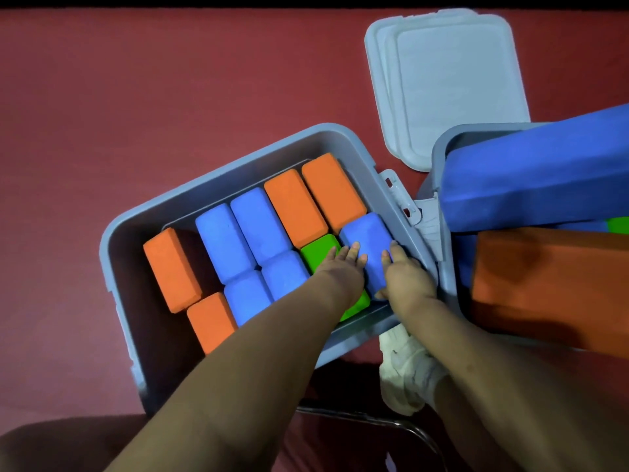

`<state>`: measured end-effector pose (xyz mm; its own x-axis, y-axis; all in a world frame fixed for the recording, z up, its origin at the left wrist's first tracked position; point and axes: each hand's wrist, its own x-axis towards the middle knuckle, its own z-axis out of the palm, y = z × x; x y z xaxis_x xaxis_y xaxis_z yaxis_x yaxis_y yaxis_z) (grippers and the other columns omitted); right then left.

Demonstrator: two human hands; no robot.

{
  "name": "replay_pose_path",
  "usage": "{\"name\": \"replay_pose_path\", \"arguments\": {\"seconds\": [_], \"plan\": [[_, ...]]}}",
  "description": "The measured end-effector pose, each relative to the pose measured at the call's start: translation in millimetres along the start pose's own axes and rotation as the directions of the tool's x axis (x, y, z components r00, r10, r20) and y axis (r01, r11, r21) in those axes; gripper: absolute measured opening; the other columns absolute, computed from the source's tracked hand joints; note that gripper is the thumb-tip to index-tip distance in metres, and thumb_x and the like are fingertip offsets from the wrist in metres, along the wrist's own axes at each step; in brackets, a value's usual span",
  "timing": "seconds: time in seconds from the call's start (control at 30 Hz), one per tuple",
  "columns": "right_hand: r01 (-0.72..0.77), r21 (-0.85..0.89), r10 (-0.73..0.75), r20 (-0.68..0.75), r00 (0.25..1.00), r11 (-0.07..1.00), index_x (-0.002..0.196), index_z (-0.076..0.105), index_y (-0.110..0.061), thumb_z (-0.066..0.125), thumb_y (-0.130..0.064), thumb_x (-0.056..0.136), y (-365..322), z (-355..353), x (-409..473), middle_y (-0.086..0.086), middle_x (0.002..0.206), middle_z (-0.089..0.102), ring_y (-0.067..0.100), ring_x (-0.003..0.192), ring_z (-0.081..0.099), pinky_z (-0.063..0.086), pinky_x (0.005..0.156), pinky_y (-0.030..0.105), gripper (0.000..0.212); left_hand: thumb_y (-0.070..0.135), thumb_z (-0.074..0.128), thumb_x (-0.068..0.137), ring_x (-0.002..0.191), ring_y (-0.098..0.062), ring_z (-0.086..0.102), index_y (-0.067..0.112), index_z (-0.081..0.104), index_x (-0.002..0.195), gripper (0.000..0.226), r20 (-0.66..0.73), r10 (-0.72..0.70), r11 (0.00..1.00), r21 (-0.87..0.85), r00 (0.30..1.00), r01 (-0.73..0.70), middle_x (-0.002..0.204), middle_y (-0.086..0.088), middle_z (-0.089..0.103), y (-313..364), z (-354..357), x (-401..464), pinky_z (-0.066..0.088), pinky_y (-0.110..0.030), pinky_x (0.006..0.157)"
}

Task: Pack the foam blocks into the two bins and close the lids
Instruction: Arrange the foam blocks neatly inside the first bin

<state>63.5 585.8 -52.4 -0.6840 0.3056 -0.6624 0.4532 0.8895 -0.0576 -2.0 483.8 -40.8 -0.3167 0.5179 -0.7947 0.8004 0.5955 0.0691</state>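
Note:
A grey bin [218,178] in the middle holds several orange, blue and green foam blocks packed side by side. Both my hands press on a blue block [369,236] at the bin's right end. My left hand [340,270] lies flat over a green block [318,252] and the blue block's left edge. My right hand [405,270] holds the blue block's right side against the bin wall. A second grey bin [442,172] at the right holds a large blue block [531,178] and an orange block [551,284], seen very close.
Grey lids [449,83] lie stacked on the red floor behind the bins. A white sock on a foot [405,373] shows between the bins. A metal chair frame [391,424] runs along the bottom. A gap is open in the left bin beside the orange blocks.

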Motion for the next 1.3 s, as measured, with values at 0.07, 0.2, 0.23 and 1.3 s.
{"name": "replay_pose_path", "arguments": {"seconds": [0.07,0.2,0.23,1.3], "plan": [[-0.003,0.061,0.001,0.047,0.999,0.998,0.151,0.011,-0.011,0.052,-0.032,0.095,-1.0,6.6,1.5,0.006,0.158,0.003,0.023,0.138,0.028,0.029,0.101,0.009,0.073,0.011,0.03,0.101,0.148,-0.027,-0.008,0.007,-0.008,0.152,0.064,0.026,0.014,1.0,0.014,1.0,-0.015,0.158,-0.014,-0.018,-0.9,3.4,0.2,-0.001,-0.04,0.12],[0.034,0.004,-0.034,-0.023,0.999,0.999,0.148,0.023,-0.011,0.066,-0.036,0.085,-0.1,-2.1,0.3,0.007,0.151,0.016,0.028,0.128,0.04,0.041,0.098,0.029,0.08,0.011,0.034,0.097,0.149,-0.024,-0.001,0.012,-0.004,0.153,0.067,-0.044,0.047,0.999,0.018,0.998,-0.046,0.16,-0.009,-0.014,-11.6,2.9,-6.6,0.004,-0.042,0.12],[0.065,0.017,-0.065,-0.005,0.998,0.998,0.148,0.025,-0.011,0.067,-0.037,0.085,0.2,-3.3,-4.2,0.007,0.151,0.017,0.029,0.128,0.04,0.04,0.1,0.033,0.08,0.011,0.038,0.095,0.149,-0.022,0.001,0.016,-0.002,0.153,0.07,-0.048,0.056,0.998,-0.006,0.997,-0.056,0.16,-0.005,-0.012,-16.4,5.1,-12.3,0.007,-0.043,0.12],[0.67,-0.122,-0.619,0.291,0.73,0.733,0.152,0.015,-0.019,0.059,-0.034,0.091,-184.1,55.4,-42.3,-0.003,0.16,-0.008,0.019,0.148,-0.001,0.015,0.119,0.037,0.077,0.038,0.06,0.088,0.141,-0.035,0.028,0.012,0.004,0.153,0.09,0.059,-0.333,0.735,-0.609,0.941,0.298,0.154,-0.021,-0.026,-129.1,180.2,-133.7,0.035,-0.038,0.11]]}}
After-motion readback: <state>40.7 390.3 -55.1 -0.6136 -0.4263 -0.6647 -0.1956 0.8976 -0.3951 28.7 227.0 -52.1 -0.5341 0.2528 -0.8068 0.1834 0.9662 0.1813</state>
